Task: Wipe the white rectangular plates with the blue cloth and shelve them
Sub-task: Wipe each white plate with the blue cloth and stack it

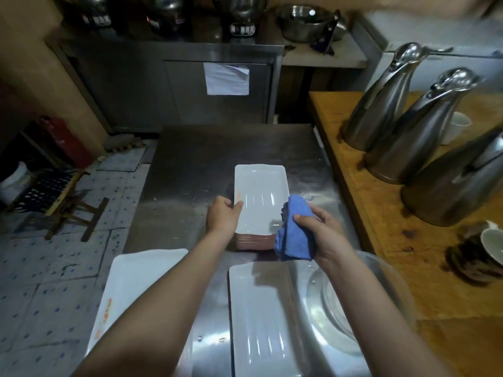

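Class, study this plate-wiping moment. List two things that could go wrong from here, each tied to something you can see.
1. The near-left plate seems to overhang the steel table; a forearm could knock it off.
2. The left hand grips only one rim of the top plate on a tall stack; a push from the blue cloth in the right hand could shift it.

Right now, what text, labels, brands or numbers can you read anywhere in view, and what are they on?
Nothing is legible.
Orange print on the top plate, left rim: too blurred.
Orange print on the near-left plate: too blurred.
Paper sheet on the cabinet door: no text readable.
Appliance panels: too blurred.
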